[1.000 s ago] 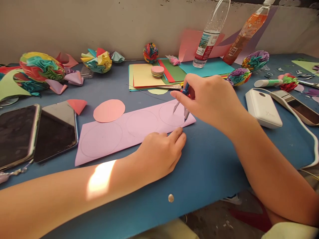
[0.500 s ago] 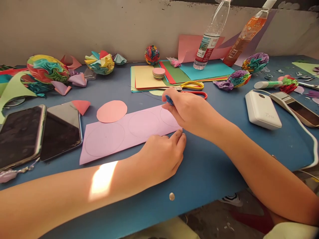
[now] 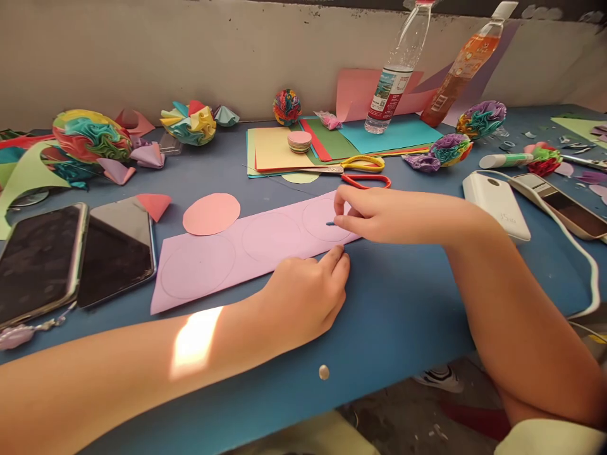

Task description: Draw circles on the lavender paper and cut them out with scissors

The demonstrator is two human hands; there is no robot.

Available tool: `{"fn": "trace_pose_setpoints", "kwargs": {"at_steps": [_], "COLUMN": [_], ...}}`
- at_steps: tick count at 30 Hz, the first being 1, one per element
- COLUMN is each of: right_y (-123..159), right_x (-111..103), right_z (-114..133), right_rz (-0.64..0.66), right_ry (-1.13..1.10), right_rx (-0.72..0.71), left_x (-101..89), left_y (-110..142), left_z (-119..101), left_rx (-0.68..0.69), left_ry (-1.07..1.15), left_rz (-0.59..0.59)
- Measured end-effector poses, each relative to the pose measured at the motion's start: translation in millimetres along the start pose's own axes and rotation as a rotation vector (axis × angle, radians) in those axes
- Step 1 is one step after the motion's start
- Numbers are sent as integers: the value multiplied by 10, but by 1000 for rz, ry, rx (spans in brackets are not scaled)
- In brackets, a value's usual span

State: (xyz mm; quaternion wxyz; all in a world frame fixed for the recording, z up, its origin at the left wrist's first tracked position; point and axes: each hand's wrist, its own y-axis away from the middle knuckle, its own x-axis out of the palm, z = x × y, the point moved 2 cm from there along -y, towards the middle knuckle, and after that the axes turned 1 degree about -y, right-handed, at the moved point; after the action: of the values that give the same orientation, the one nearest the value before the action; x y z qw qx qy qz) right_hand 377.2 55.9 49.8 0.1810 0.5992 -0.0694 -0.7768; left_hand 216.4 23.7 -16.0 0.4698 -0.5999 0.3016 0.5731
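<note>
head view: the bare right hand point(image 3: 379, 212) is bent down from the wrist over the right end of a long lilac paper strip point(image 3: 272, 235), its thumb and forefinger pinched together on a blue-handled drawing compass point(image 3: 331, 223). only the small blue end shows past the fingertips, and the palm side hides the rest, so i cannot tell how the legs stand. the bare left hand point(image 3: 306, 294) lies on the blue tabletop point(image 3: 393, 316), loosely curled, the fingertips at the near edge of the strip below the right hand; whether they grip the paper or just press it, i cannot tell.

the strip slants across the table in front of the person, with three thin-lined circles drawn in a row, the rightmost partly covered by the right hand. a flat pink paper disc point(image 3: 211, 213) meets its far edge on the left. to the left lie two dark-screened phones point(image 3: 43, 256), the nearer corner of the strip just beside them, with a folded red paper piece point(image 3: 155, 205) at one phone's corner.

beyond the strip, metal scissors with yellow and red handles point(image 3: 337, 169) lie by a pile of coloured paper sheets point(image 3: 272, 146), on which sits a small stack of paper discs point(image 3: 300, 140). a white power bank point(image 3: 496, 205) is beyond the right forearm.
</note>
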Motion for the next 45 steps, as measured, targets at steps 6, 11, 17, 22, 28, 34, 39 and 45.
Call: {"fn": "trace_pose_setpoints", "kwargs": {"at_steps": [6, 11, 17, 22, 28, 34, 39, 45], "right_y": [-69, -113, -126, -138, -139, -140, -142, -162], "right_x": [-72, -44, -21, -22, -18, -27, -33, -33], "right_z": [-244, -211, -200, -202, -205, -209, -221, -299], "right_rz": [295, 301, 298, 278, 293, 312, 326, 319], "right_ry": [37, 17, 34, 27, 37, 39, 25, 29], "right_rx": [-38, -111, -133, -148, -140, -142, -122, -107], "left_x": [21, 20, 20, 25, 27, 19, 10, 4], "left_y": [2, 11, 19, 11, 3, -1, 1, 9], "left_z": [-12, 1, 3, 4, 3, -3, -3, -8], "left_rx": [4, 5, 11, 16, 12, 7, 4, 4], "left_ry": [-20, 6, 2, -5, -6, 6, 11, 6], "left_rz": [-25, -37, -32, -30, -9, 18, 25, 12]}}
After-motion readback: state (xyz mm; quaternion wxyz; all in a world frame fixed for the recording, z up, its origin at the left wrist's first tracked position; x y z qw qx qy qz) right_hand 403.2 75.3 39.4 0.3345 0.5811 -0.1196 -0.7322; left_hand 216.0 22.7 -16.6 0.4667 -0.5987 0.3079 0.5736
